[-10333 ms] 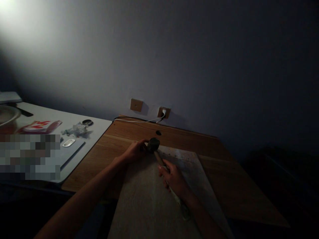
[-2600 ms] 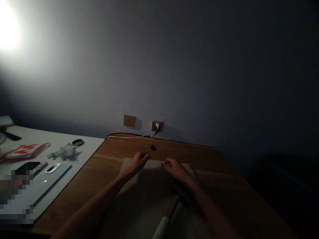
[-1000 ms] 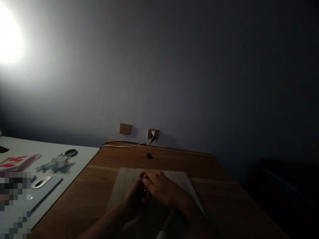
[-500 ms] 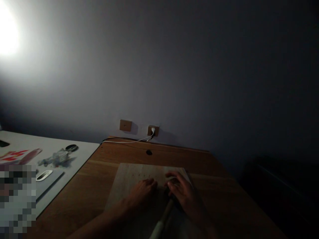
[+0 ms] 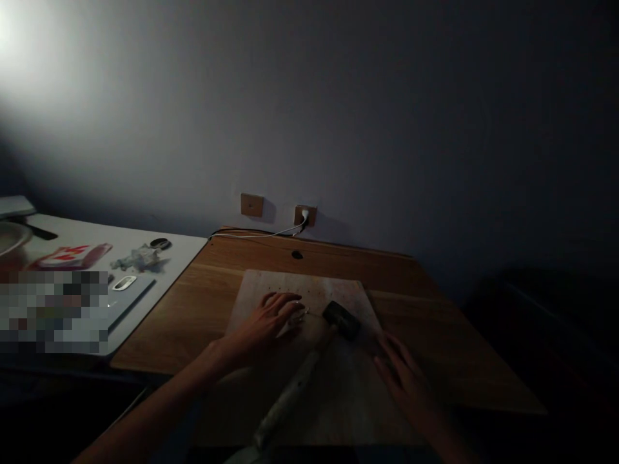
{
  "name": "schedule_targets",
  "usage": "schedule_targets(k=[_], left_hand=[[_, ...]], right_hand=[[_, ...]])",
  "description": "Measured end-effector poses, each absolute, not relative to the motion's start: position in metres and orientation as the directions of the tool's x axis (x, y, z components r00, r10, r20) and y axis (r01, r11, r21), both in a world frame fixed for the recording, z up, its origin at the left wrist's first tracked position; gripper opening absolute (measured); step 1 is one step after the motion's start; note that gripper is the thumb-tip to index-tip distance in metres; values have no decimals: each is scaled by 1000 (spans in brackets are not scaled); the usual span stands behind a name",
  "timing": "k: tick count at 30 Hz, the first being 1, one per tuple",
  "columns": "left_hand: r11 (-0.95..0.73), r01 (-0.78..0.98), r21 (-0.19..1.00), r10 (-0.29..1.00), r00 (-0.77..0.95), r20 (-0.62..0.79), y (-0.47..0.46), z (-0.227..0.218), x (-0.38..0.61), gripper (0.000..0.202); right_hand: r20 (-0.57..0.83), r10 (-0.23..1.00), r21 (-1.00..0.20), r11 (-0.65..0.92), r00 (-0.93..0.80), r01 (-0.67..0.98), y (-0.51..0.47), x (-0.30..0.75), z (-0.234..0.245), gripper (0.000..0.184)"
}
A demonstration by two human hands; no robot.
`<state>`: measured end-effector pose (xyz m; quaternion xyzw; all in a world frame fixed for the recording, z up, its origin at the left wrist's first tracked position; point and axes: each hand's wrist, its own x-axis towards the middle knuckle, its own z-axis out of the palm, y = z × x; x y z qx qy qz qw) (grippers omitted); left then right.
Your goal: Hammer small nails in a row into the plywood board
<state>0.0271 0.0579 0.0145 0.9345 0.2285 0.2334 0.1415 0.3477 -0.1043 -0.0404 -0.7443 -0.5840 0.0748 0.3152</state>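
A pale wooden board [image 5: 271, 287] lies on a brown wooden desk [image 5: 207, 303]. Across the board lies a hammer [image 5: 309, 361], its dark head [image 5: 341, 319] toward the far right and its handle running toward me. My left hand [image 5: 268, 319] rests on the board just left of the hammer head, fingers curled over something small and pale that I cannot make out. Right of the hammer my right hand [image 5: 403, 377] lies flat on the board, fingers stretched out, holding nothing. The scene is very dim.
A white table [image 5: 97, 238] adjoins the desk on the left, carrying a grey laptop [image 5: 128, 299], a red packet [image 5: 70, 254] and small clutter. Two wall sockets [image 5: 304, 214] sit behind the desk, one with a white cable. The desk's right side falls into darkness.
My right hand has moved away from my left, off to the right of the hammer, and flattened out. The hammer now lies fully in view. The camera tilted down.
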Motion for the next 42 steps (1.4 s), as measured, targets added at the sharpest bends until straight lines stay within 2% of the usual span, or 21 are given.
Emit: schedule_targets(k=[7, 15, 21, 23, 27, 34, 42], left_hand=[[-753, 537, 380, 658, 611, 441, 8, 1, -41, 24], [-418, 786, 456, 883, 233, 407, 13, -8, -124, 38], [-229, 894, 385, 936, 94, 339, 18, -8, -164, 44], [-193, 903, 383, 946, 69, 316, 19, -9, -172, 48], [-163, 913, 373, 960, 60, 273, 24, -10, -181, 53], [-117, 927, 357, 979, 48, 198, 29, -1, -177, 52], [-142, 975, 170, 964, 97, 248, 18, 10, -151, 49]], right_hand=[[178, 952, -607, -92, 248, 789, -100, 322, -52, 58], [175, 964, -622, -52, 203, 782, -62, 238, -53, 60], [155, 980, -536, -20, 122, 844, -40, 185, -42, 65], [130, 987, -523, -10, 91, 852, -37, 179, -37, 67], [96, 993, -582, 5, 63, 813, -37, 178, -34, 70], [187, 977, -620, 39, 99, 783, -45, 191, -36, 62], [193, 979, -640, 76, 65, 765, -53, 202, -27, 59]])
